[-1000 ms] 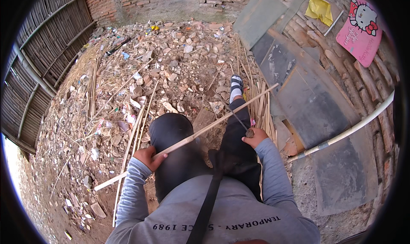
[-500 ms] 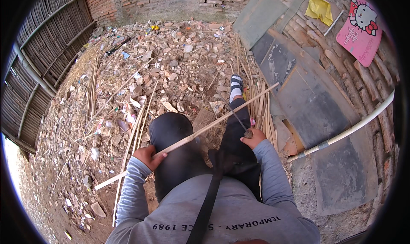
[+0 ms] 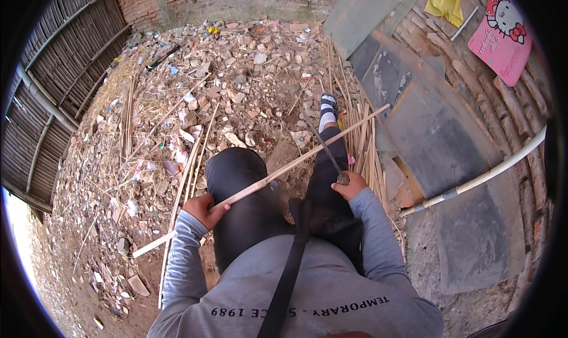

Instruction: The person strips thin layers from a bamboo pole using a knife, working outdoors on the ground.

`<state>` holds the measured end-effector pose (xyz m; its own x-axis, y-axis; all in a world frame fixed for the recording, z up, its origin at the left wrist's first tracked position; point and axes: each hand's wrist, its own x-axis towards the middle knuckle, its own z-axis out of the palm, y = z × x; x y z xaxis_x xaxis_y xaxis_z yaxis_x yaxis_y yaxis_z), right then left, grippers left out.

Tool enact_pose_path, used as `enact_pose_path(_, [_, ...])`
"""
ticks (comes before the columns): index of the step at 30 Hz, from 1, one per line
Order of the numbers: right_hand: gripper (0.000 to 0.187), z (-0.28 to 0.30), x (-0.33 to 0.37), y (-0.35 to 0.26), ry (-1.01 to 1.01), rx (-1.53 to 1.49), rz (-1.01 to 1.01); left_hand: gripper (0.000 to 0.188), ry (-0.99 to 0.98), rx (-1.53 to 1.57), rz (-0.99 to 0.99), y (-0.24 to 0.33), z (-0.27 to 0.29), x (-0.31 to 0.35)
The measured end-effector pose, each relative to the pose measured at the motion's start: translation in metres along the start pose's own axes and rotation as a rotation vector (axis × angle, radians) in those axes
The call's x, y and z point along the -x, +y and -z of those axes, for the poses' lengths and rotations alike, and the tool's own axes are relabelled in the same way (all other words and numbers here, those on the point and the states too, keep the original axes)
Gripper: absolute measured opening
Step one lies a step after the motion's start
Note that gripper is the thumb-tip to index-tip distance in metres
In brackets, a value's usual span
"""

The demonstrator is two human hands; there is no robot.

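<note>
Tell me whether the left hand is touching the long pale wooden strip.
Touching: the head view shows the left hand wrapped over the long pale wooden strip, its thumb against the strip's near side.

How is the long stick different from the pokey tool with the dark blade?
The stick is pale; the tool has a dark blade. The stick is longer than the tool. The left hand holds the stick; the right hand holds the tool. The stick's far end slants right, the tool's slants left. Both are slender.

Hands [image 3: 203,211] with pale strip [image 3: 273,177], knife [image 3: 333,161]
</note>
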<state>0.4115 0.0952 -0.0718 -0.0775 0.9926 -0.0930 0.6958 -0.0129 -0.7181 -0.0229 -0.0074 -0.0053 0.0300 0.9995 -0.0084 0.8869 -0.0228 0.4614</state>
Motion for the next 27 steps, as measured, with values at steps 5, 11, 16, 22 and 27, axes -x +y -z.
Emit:
enact_pose_path(5, [0.024,-0.016,-0.008,0.031,0.077,-0.035,0.125,0.059,0.017,0.017,-0.011,-0.003,-0.005,-0.002])
enact_pose_path(11, [0.020,-0.016,-0.006,0.022,-0.045,-0.196,0.101,0.058,-0.014,-0.004,0.016,-0.001,-0.002,-0.003])
enact_pose_path(16, [0.022,-0.017,-0.004,0.024,0.004,-0.171,0.101,0.059,-0.018,-0.025,0.026,-0.002,-0.004,-0.004])
enact_pose_path(22, [0.036,0.009,0.004,-0.009,0.006,0.077,0.036,0.056,0.048,-0.012,0.004,0.004,-0.004,0.000])
enact_pose_path(27, [0.035,0.043,0.009,-0.033,0.021,0.168,0.102,0.052,0.137,-0.061,-0.063,-0.001,-0.014,0.004])
